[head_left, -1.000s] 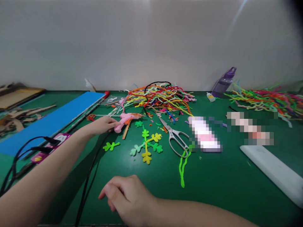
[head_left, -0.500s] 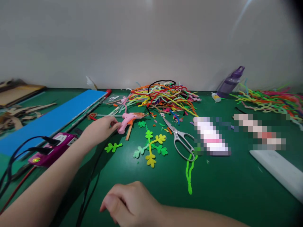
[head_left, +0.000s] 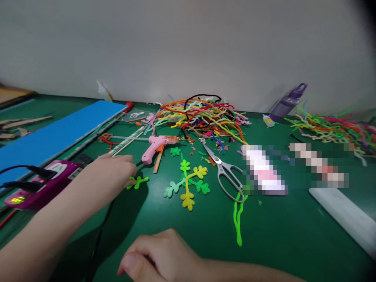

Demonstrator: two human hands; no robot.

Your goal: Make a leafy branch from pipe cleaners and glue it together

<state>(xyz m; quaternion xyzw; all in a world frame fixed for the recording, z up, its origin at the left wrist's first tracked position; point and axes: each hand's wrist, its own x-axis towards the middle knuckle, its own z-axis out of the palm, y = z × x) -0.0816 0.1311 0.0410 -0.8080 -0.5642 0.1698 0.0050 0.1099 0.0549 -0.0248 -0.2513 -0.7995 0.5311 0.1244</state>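
Observation:
My left hand point(head_left: 117, 170) is at the left end of a small green pipe-cleaner leaf sprig point(head_left: 141, 181). Its fingers are curled closed on that end and hide part of it. Close to my knuckles lies a pink hot glue gun point(head_left: 151, 152) on its side, apart from the hand. My right hand point(head_left: 160, 254) is low in the foreground with fingers curled and thumb pressed in; whatever may be inside is hidden. Between the hands and the scissors point(head_left: 226, 170) lies a leafy branch point(head_left: 187, 182) of green, yellow and mint pipe cleaners. A round green leaf piece point(head_left: 175, 151) sits above it.
A purple power strip point(head_left: 44, 184) with black plugs and a blue board point(head_left: 67, 125) are on the left. At the back lies a pipe-cleaner heap point(head_left: 202, 113). A looped green pipe cleaner point(head_left: 238, 223), purple bottle point(head_left: 284, 103) and white slab point(head_left: 340, 215) are on the right.
My left hand has come away from the glue gun's handle and moved down and left to the small green leaf sprig. My right hand has barely moved. The view has shifted slightly.

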